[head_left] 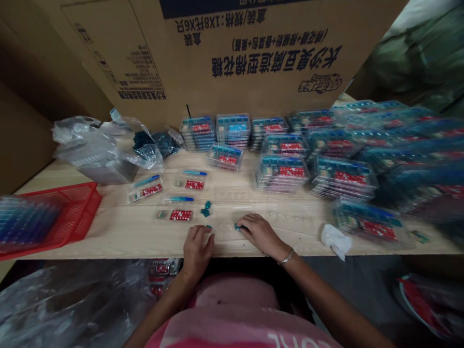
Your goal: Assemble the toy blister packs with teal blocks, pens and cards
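Observation:
My left hand point(197, 250) rests at the table's front edge, fingers curled over a small teal piece point(209, 226). My right hand point(259, 235) lies palm down on the light wood table point(232, 244), its fingertips pinching another teal piece point(237, 226). A small heap of teal pieces point(206, 209) sits just beyond my hands. Farther left lie open clear packs holding red printed cards point(180, 214) point(194, 184), with blue-and-clear sticks point(178, 198) point(195, 173) beside them. Several filled clear plastic boxes point(282, 173) are stacked across the table behind my right hand.
A red plastic basket point(72, 215) of stacked packs stands at the left table edge. A clear bag point(108, 150) with dark teal contents lies behind it. A crumpled white tissue point(336, 240) sits at right. A large printed cardboard carton point(232, 53) stands behind the table.

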Tool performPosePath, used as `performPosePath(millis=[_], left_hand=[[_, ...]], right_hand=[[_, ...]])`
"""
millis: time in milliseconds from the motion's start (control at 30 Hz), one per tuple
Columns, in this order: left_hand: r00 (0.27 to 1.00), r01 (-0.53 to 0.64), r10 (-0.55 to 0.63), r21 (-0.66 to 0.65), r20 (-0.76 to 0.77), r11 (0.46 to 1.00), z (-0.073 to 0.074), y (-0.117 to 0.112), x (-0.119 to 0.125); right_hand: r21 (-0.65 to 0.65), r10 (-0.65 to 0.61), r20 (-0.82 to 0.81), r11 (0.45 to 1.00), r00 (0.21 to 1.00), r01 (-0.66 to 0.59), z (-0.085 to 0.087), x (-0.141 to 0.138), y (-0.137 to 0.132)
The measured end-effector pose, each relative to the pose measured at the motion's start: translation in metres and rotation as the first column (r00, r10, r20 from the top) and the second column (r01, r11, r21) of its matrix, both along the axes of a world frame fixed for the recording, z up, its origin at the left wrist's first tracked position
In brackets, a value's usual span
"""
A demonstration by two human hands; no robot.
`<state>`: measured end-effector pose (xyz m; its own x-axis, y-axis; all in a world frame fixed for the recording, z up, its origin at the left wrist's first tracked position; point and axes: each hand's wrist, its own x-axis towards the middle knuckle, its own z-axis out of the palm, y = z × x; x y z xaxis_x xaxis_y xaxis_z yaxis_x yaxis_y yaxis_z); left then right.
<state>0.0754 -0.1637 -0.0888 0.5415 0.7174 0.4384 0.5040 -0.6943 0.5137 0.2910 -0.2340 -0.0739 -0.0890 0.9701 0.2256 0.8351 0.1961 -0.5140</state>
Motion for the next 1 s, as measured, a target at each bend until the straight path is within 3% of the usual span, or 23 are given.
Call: performPosePath(millis=[67,133,233,300,367,467,567,633,800,900,1000], left_hand=[[0.997,-0.057,0.059,0.026,-0.048,0.998,-0.003,0.011,-0.005],[0.996,-0.034,0.034,-0.001,-0.080,0.999,-0.005,0.019,-0.008],[0.998,-0.057,0.057,-0.117,-0.006,0.992,0.001,0.018,-0.009],[0.995,-0.029,0.051,-0.243,0.082,0.969,0.009,0.008,-0.008],[0.987,0.075,-0.012,-0.394,0.161,0.916,0.017,-0.005,-0.006],[0.968,0.185,-0.046,-0.578,0.247,0.794,0.026,-0.017,-0.003],[0.957,0.260,-0.104,-0.633,0.272,0.729,0.029,-0.016,0.003],[0.947,0.316,-0.209,-0.587,0.245,0.746,0.029,-0.008,0.010],[0.949,0.307,-0.314,-0.320,0.032,0.896,0.022,0.021,0.031],[0.934,0.321,-0.350,-0.270,-0.068,0.908,0.015,0.029,0.036],[0.925,0.350,-0.374,-0.241,-0.062,0.905,0.011,0.028,0.031]], right_hand=[[0.000,-0.003,0.008,1.000,1.000,0.003,0.000,-0.002,-0.003],[0.025,-0.008,0.027,1.000,1.000,0.007,0.003,-0.006,-0.006],[0.089,0.007,-0.014,0.996,1.000,-0.006,0.011,-0.017,-0.011],[0.108,0.055,-0.145,0.993,0.988,-0.039,0.016,-0.030,-0.012],[0.100,0.122,-0.290,0.990,0.949,-0.097,0.019,-0.043,-0.013],[0.042,0.169,-0.401,0.985,0.900,-0.166,0.018,-0.054,-0.015],[-0.013,0.150,-0.420,0.985,0.895,-0.171,0.017,-0.049,-0.016],[0.002,0.135,-0.378,0.989,0.916,-0.145,0.017,-0.040,-0.012],[0.057,0.043,-0.089,0.998,0.995,-0.038,0.012,-0.018,0.011],[0.017,0.032,-0.015,0.999,0.999,-0.031,0.005,-0.014,0.018],[0.010,0.042,-0.036,0.999,0.998,-0.042,0.003,-0.015,0.017]])
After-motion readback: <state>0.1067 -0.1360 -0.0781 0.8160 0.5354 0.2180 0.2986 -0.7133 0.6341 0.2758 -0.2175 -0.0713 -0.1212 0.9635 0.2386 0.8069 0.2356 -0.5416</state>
